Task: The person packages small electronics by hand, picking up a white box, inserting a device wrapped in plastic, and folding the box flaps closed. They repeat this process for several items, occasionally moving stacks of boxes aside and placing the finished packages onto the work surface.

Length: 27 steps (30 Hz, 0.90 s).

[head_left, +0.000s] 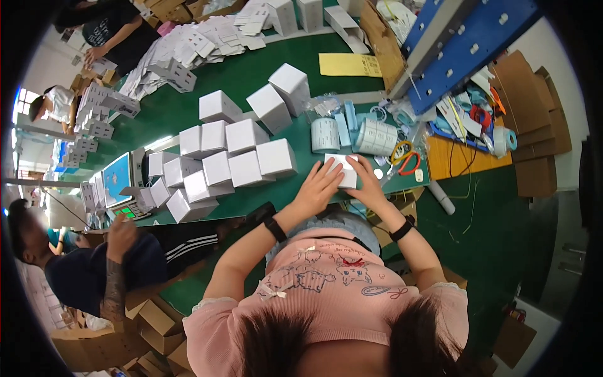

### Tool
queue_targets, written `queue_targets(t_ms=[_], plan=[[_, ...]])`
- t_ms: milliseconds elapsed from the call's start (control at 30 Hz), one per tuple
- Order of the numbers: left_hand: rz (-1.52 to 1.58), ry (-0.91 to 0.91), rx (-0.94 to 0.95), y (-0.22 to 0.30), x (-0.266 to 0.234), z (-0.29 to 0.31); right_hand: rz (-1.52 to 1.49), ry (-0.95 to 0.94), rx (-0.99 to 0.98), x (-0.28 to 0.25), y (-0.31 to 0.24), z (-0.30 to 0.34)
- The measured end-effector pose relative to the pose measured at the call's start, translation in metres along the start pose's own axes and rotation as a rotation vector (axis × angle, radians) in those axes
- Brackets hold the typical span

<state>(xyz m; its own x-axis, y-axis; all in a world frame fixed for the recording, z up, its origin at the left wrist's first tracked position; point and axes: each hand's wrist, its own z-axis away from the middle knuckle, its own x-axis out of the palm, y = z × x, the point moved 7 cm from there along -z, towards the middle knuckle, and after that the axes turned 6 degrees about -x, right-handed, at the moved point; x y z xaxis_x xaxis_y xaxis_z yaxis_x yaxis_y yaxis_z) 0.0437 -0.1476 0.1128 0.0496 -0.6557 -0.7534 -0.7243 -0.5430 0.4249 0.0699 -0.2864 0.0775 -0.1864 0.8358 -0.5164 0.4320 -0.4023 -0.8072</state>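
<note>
A small white box (347,179) lies at the table's near edge between my two hands. My left hand (319,186) presses on its left side, the fingers stretched over the top. Around the right side is my right hand (368,187), its fingertips on the upper face. Just beyond stand two rolls of white labels, one upright (325,135) and one on its side (377,138). To the right of my hands lie a pair of scissors (408,160) with yellow and red handles. The box's underside is hidden.
Several white boxes (242,138) crowd the green table (251,78) left of my hands. A blue metal post (465,44) rises at the right, beside a blue tray (468,129) of tools. A scale (119,182) stands far left, near a seated person (119,264).
</note>
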Motion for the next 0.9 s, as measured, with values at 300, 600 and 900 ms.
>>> queue_targets(t_ms=[300,600,900], plan=[[0.3,0.26,-0.277,0.026,-0.18,-0.026,-0.177,0.003,0.116,-0.025,-0.06,-0.144],[0.334,0.718,-0.716,-0.086,-0.311,-0.027,-0.007,-0.244,-0.084,0.077,0.012,-0.184],[-0.259,0.268,-1.25,-0.395,-0.31,-0.077,-0.089,-0.396,0.075,0.075,-0.021,-0.169]])
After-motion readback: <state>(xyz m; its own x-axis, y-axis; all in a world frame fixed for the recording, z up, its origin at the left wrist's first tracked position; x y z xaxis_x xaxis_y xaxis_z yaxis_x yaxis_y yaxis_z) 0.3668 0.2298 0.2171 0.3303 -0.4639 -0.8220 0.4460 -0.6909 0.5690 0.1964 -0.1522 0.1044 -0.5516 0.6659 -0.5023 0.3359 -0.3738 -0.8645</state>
